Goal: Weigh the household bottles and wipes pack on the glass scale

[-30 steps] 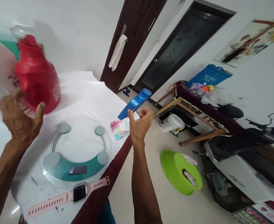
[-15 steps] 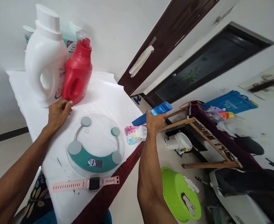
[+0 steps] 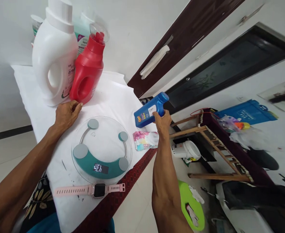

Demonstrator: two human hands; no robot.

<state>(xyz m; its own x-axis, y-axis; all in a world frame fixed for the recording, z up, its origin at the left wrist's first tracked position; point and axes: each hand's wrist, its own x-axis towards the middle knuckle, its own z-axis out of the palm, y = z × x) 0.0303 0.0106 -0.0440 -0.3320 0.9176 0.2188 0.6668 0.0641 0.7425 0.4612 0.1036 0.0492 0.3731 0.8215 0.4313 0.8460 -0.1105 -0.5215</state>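
My right hand [image 3: 163,122] is wrapped round the handle side of a blue bottle [image 3: 144,118], which leans with its cap end to the upper right. The bottle's label faces me, and it is over the far right edge of the white cloth. My left hand [image 3: 68,114] rests on the cloth with its fingers curled in, just in front of the base of a red jug [image 3: 89,72]. Nothing shows in those fingers. Behind the left hand stands a white detergent jug [image 3: 39,61]. A round glass scale [image 3: 91,166] with a lit display lies between my forearms.
A pink smartwatch [image 3: 99,190] lies below the scale. Near the right hand is a colourful packet [image 3: 144,140]. The table's white cloth [image 3: 113,85] ends beside it. On the floor are a white bucket [image 3: 187,149] and a green basin [image 3: 200,218]. A wooden frame [image 3: 217,176] stands right.
The blue bottle has turned so its broad label side now faces me, and it has shifted slightly left. My view has shifted a little. The left hand stays by the red jug.
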